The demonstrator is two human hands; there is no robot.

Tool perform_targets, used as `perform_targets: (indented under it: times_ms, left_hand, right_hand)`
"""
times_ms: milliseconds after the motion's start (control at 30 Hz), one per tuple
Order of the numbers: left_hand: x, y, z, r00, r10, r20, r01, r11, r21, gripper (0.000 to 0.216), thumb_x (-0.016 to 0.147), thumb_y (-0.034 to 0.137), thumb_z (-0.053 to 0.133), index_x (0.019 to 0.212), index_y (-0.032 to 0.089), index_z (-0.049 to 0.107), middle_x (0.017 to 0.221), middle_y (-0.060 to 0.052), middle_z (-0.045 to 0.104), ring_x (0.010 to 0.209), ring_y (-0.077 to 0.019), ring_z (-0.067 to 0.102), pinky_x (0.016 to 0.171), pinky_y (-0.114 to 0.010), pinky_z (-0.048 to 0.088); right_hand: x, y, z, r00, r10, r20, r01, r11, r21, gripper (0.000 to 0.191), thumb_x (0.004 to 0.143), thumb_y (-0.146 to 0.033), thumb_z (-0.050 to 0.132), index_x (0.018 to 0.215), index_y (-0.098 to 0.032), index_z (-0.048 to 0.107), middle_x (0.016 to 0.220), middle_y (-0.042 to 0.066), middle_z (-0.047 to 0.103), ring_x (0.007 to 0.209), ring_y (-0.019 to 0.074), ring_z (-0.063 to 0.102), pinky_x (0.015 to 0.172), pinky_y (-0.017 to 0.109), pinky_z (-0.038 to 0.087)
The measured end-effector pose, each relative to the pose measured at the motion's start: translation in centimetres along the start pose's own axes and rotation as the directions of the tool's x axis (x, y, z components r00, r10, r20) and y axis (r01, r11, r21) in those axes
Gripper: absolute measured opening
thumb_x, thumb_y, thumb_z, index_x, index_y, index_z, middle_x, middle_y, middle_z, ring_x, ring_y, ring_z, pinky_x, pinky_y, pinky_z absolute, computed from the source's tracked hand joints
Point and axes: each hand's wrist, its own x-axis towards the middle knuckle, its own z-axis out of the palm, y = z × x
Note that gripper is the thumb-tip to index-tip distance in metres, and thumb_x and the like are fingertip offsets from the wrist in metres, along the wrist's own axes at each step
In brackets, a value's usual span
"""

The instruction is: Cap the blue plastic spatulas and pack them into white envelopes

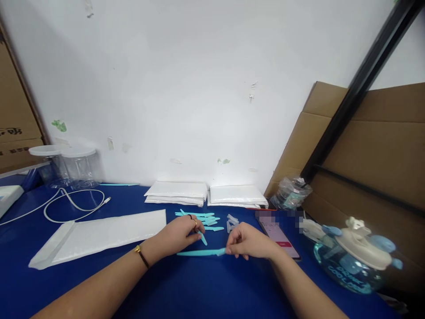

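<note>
Between the finger and thumb of my right hand [245,241] is the blade end of a light-blue eyebrow razor [201,253], its thin handle pointing left just above the blue tabletop. My left hand [182,232] is closed on another light-blue eyebrow razor [203,239], whose end sticks out past the thumb. Several more razors [212,228] lie in a loose pile behind my left hand. Small clear plastic caps [231,221] lie just beyond my right hand. Whether a cap sits on the right-hand razor is hidden by my fingers.
A white padded mailer [109,237] lies left, with two stacks of folded mailers [177,192] [236,195] against the wall. A phone [280,235] and a clear blue water bottle [355,261] stand right. Lidded plastic jars [81,168] and a white cable [75,204] sit at left.
</note>
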Motion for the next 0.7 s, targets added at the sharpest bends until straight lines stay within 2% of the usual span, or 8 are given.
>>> perform_targets:
  times_ms: [67, 100, 200, 267, 367, 500, 600, 700]
  left_hand:
    - [0.1, -1.0, -0.2, 0.997, 0.015, -0.071, -0.005, 0.990, 0.139, 0.021, 0.083, 0.030, 0.050, 0.100, 0.024, 0.061, 0.100, -0.004, 0.056, 0.092, -0.0185, 0.050, 0.080, -0.028, 0.038]
    - [0.1, -1.5, -0.2, 0.996, 0.014, -0.084, 0.003, 0.981, 0.194, 0.023, 0.082, 0.029, 0.051, 0.103, 0.025, 0.060, 0.101, -0.004, 0.055, 0.094, -0.0191, 0.049, 0.081, -0.029, 0.038]
    - [0.4, -2.3, -0.5, 0.997, 0.004, -0.071, 0.016, 0.960, 0.278, 0.021, 0.082, 0.031, 0.053, 0.101, 0.026, 0.060, 0.098, -0.004, 0.053, 0.094, -0.0200, 0.048, 0.079, -0.030, 0.037]
    - [0.6, -2.3, -0.6, 0.997, -0.009, -0.073, 0.029, 0.958, 0.285, 0.016, 0.081, 0.032, 0.054, 0.094, 0.025, 0.061, 0.096, -0.004, 0.052, 0.094, -0.0203, 0.047, 0.078, -0.030, 0.037]
    - [0.7, -1.9, -0.7, 0.997, -0.026, -0.072, 0.045, 0.960, 0.276, 0.015, 0.081, 0.033, 0.054, 0.088, 0.022, 0.061, 0.096, -0.004, 0.053, 0.096, -0.0207, 0.046, 0.080, -0.030, 0.036]
    - [0.6, -1.7, -0.6, 0.995, -0.001, -0.099, 0.028, 0.962, 0.273, 0.016, 0.082, 0.035, 0.054, 0.088, 0.021, 0.060, 0.098, -0.005, 0.054, 0.097, -0.0210, 0.046, 0.081, -0.031, 0.035]
    - [0.5, -1.4, -0.4, 0.991, 0.029, -0.133, 0.006, 0.968, 0.252, 0.017, 0.083, 0.036, 0.051, 0.086, 0.021, 0.057, 0.095, -0.004, 0.056, 0.092, -0.0194, 0.048, 0.079, -0.030, 0.034]
    - [0.3, -0.4, -0.5, 0.994, -0.017, -0.105, 0.036, 0.984, 0.176, 0.019, 0.085, 0.036, 0.045, 0.082, 0.021, 0.056, 0.080, -0.001, 0.059, 0.076, -0.0162, 0.050, 0.073, -0.028, 0.034]
  right_hand:
    - [-0.3, 0.2, -0.6, 1.000, 0.002, 0.014, -0.001, 0.998, -0.060, 0.019, 0.068, -0.034, 0.067, 0.074, -0.016, 0.071, 0.055, 0.000, 0.059, 0.040, 0.0069, 0.045, 0.037, 0.018, 0.034]
    - [-0.5, 0.2, -1.0, 1.000, -0.019, -0.022, 0.017, 0.996, -0.089, 0.018, 0.070, -0.033, 0.066, 0.074, -0.016, 0.071, 0.057, 0.000, 0.060, 0.042, 0.0082, 0.047, 0.039, 0.018, 0.035]
    - [-0.9, 0.6, -2.3, 0.967, -0.119, -0.224, 0.061, 0.966, -0.250, 0.012, 0.073, -0.026, 0.061, 0.074, -0.018, 0.069, 0.064, 0.001, 0.063, 0.055, 0.0119, 0.053, 0.048, 0.021, 0.039]
    - [-1.0, 1.0, -3.1, 0.939, -0.173, -0.297, 0.051, 0.925, -0.377, 0.008, 0.069, -0.020, 0.063, 0.074, -0.019, 0.068, 0.069, 0.001, 0.062, 0.060, 0.0132, 0.054, 0.052, 0.021, 0.039]
    - [-0.8, 1.6, -3.3, 0.941, -0.212, -0.264, 0.058, 0.869, -0.491, 0.014, 0.063, -0.015, 0.068, 0.076, -0.020, 0.068, 0.074, 0.001, 0.060, 0.063, 0.0138, 0.054, 0.055, 0.022, 0.038]
    - [-0.4, 1.6, -2.5, 0.949, -0.234, -0.213, 0.069, 0.810, -0.582, 0.011, 0.067, -0.011, 0.063, 0.075, -0.018, 0.066, 0.074, 0.002, 0.058, 0.063, 0.0133, 0.052, 0.057, 0.022, 0.036]
    - [-0.4, 1.1, -1.8, 0.952, -0.226, -0.207, 0.063, 0.806, -0.589, 0.009, 0.069, -0.013, 0.062, 0.075, -0.019, 0.065, 0.078, 0.002, 0.057, 0.066, 0.0133, 0.052, 0.057, 0.022, 0.036]
    - [-0.5, 0.7, -1.5, 0.953, -0.235, -0.192, 0.096, 0.834, -0.544, 0.008, 0.067, -0.014, 0.063, 0.074, -0.018, 0.063, 0.079, 0.001, 0.058, 0.067, 0.0132, 0.052, 0.057, 0.022, 0.036]
